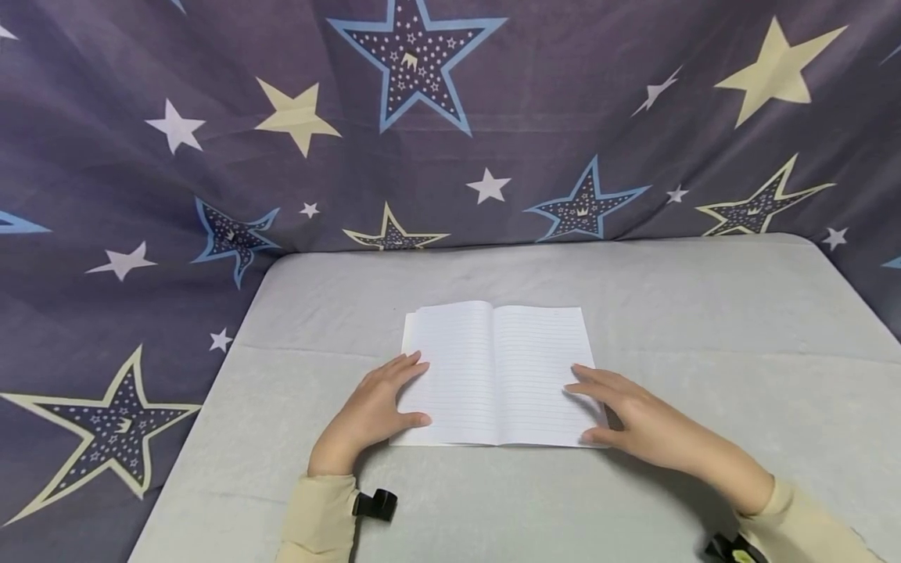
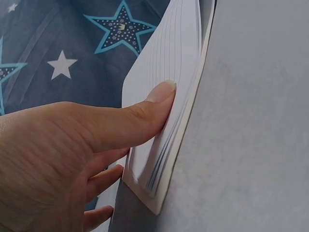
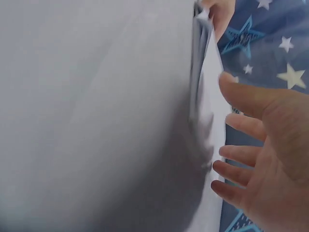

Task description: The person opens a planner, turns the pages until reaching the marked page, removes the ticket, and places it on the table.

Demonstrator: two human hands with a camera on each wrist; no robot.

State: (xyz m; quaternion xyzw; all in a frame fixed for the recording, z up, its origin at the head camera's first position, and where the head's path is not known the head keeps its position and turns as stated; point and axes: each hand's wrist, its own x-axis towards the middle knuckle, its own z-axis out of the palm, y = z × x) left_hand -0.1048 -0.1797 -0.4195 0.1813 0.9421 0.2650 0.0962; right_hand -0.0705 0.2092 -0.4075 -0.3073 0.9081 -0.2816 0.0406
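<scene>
An open notebook (image 1: 461,375) with blank lined pages lies flat on the pale cloth surface. My left hand (image 1: 375,403) rests at its left edge. In the left wrist view, the thumb (image 2: 145,113) lies straight across the lined page, while the other fingers extend beside the notebook's edge. Over the right page's outer edge is my right hand (image 1: 637,414), its fingers spread and slightly bent, with nothing gripped. The right wrist view shows these fingertips (image 3: 227,79) apart from one another, close to the blurred edge of the notebook (image 3: 205,96).
A grey cloth-covered table (image 1: 704,313) extends around the notebook on all sides. Behind it and to the left hangs a dark curtain (image 1: 549,94) printed with stars. A black wrist-camera mount (image 1: 376,505) sticks out from the left sleeve, and another (image 1: 735,549) sits at the right cuff.
</scene>
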